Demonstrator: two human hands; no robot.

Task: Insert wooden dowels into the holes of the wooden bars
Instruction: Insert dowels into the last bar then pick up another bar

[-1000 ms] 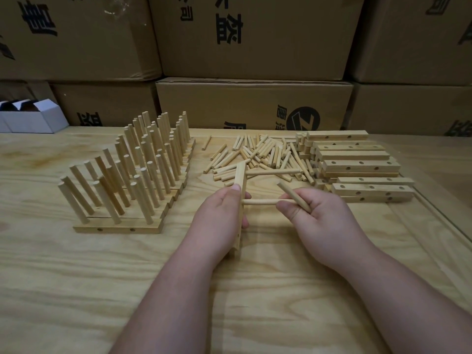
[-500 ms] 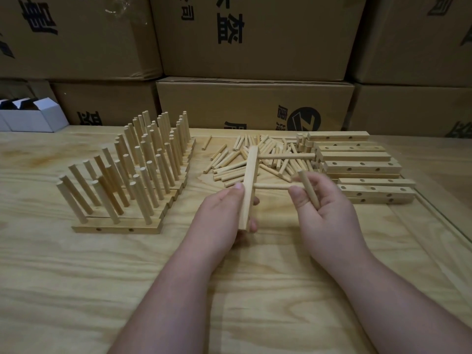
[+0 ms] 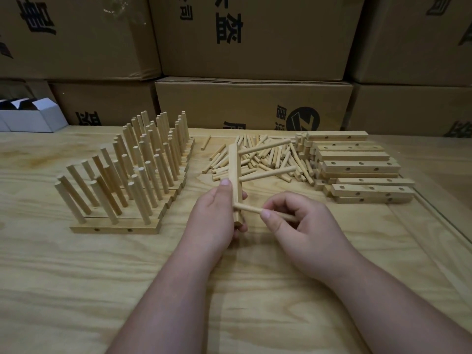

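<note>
Dowel (image 3: 249,208) pinched in right hand (image 3: 304,226), tip against bar (image 3: 235,180)

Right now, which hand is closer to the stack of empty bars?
Right. The right hand sits just in front of the stack of empty bars; the left hand is farther left, gripping a bar.

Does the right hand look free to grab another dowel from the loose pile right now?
Probably not yet: the right hand is pinching a dowel at the bar. The pile itself lies open just beyond it.
</note>
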